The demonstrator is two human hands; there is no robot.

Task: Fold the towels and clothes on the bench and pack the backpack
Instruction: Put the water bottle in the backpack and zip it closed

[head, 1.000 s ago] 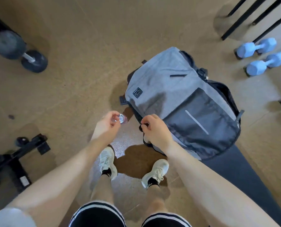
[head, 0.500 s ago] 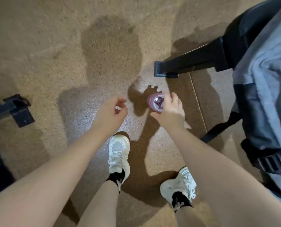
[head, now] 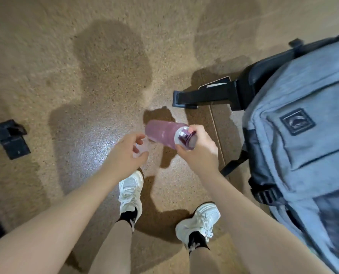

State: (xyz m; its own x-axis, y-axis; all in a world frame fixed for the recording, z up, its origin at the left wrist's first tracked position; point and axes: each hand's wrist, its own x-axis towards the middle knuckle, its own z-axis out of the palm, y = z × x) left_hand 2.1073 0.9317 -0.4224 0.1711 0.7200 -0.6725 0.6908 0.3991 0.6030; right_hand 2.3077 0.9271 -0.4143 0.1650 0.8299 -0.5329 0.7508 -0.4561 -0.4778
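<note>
A: What are the hands doing?
B: The right hand [head: 199,150] grips the dark purple lid end of a translucent pink plastic bottle [head: 162,133], which is tilted with its base pointing away. The left hand [head: 125,155] has its fingers curled round a small clear plastic piece [head: 140,150], just beside the bottle.

A: What lies around them?
B: Two white trainers [head: 130,192] stand on the speckled tan floor [head: 46,56] below. The grey fabric backpack [head: 307,135] sits at the right on the black padded bench [head: 263,76], whose black metal foot [head: 200,95] juts out near the bottle. Another black metal frame [head: 8,137] lies at the left edge. Nothing stands between the hands and the backpack.

A: And compared with half a second ago?
B: The bottle was upright with only its top showing; now it is raised and tipped, its side visible. More of the backpack has come into view
</note>
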